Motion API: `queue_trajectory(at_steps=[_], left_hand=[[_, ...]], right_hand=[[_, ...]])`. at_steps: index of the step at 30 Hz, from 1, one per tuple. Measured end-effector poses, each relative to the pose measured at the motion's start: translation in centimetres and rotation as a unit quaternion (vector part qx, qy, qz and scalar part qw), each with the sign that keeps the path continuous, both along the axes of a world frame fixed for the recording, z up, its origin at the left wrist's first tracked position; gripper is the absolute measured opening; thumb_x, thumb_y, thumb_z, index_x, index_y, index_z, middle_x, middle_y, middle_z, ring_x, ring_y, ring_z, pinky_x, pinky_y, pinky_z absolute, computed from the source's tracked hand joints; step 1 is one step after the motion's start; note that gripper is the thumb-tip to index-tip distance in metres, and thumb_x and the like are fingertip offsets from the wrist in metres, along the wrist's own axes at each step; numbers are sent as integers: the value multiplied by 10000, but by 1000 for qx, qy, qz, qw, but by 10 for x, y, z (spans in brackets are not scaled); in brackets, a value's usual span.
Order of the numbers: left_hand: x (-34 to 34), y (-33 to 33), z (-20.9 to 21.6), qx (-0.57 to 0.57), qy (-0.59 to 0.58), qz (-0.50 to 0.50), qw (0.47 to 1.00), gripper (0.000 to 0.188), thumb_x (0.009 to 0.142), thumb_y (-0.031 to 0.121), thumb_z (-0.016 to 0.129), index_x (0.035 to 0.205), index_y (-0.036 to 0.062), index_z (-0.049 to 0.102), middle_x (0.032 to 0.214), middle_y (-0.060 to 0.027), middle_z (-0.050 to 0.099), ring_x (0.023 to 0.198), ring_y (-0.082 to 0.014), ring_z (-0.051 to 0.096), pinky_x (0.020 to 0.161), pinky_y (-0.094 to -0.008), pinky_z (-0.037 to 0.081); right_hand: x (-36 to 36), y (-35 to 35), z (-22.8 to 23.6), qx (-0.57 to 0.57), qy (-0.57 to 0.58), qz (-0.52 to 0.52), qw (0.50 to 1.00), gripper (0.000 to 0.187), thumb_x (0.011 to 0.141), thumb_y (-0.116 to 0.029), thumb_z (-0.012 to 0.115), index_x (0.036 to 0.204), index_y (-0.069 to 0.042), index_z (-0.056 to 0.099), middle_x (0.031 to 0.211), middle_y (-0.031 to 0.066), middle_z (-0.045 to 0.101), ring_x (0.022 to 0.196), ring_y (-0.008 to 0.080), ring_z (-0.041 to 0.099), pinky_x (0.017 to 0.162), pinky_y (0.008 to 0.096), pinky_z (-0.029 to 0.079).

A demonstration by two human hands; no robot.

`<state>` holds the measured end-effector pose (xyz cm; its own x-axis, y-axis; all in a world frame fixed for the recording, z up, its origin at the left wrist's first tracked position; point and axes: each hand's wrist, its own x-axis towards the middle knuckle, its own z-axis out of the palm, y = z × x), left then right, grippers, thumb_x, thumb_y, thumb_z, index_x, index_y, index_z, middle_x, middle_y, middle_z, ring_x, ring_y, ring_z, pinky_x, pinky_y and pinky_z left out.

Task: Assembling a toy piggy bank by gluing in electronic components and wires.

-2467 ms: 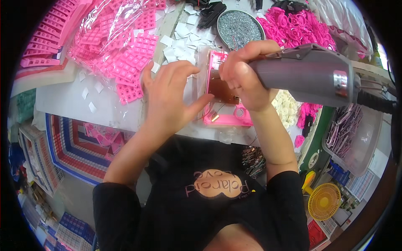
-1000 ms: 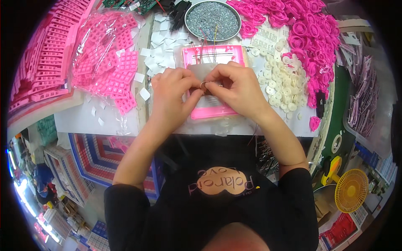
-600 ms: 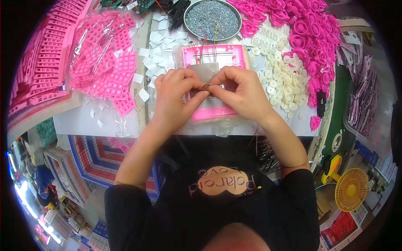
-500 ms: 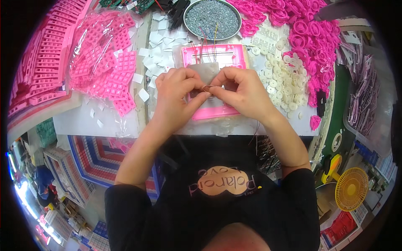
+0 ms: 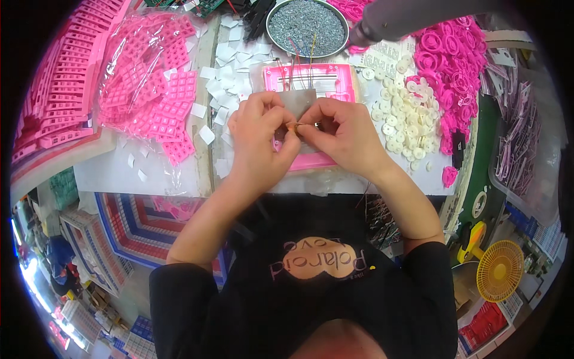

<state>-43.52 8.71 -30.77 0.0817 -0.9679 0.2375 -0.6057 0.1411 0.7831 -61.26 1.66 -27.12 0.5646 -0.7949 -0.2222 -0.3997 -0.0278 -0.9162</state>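
Note:
My left hand [image 5: 263,140] and my right hand [image 5: 347,137] meet over an open pink plastic case [image 5: 344,78], fingertips almost touching. Both pinch at a thin, brownish, wire-like piece [image 5: 294,127], largely covered by the fingers. Just beyond the fingertips a grey flat piece [image 5: 304,99] lies across the case. Several thin coloured wires [image 5: 302,60] stand up behind it. The lower part of the case is partly hidden under my hands.
A round metal dish [image 5: 347,37] of small screws stands behind the case, with a thick grey tube-shaped thing [image 5: 418,18] reaching in beside it. White discs [image 5: 412,119] and pink rings [image 5: 448,54] are heaped right; white paper pieces [image 5: 224,90] and bagged pink keypads [image 5: 146,78] lie left.
The grey tube-shaped thing has come in from the upper right toward the dish. My hands stay pinched together, with slight finger shifts; the left has turned a little.

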Motion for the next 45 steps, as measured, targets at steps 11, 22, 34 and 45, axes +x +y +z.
queue_trajectory(at_steps=[11,22,34,45], left_hand=[[4,5,10,-21,-43,-6,999,156,726,41,745,860,39,666,1112,-137,587,922,-286,582,827,-383,459],[-2,5,6,-16,109,-3,994,140,733,7,752,849,59,692,1050,-100,554,856,-228,576,727,-341,454],[-4,7,18,-29,63,-27,997,125,775,5,731,888,39,691,896,-82,579,774,-197,586,678,-306,477],[33,-20,36,388,376,-113,834,158,944,50,627,1095,5,646,863,-34,689,672,-81,646,615,-233,533]], right_hand=[[-2,0,-3,12,-49,-22,998,110,836,-107,734,877,-9,705,712,18,670,561,58,463,521,252,381],[1,5,-16,-308,-58,-17,949,185,776,-44,730,957,-51,694,875,77,684,765,240,615,679,340,500],[-10,11,-25,-355,-94,29,930,209,746,-30,778,938,-39,693,880,88,719,741,253,675,641,345,542],[-7,17,-22,-497,-71,95,859,201,700,-73,782,881,-50,698,1001,59,707,881,244,672,689,314,561]])
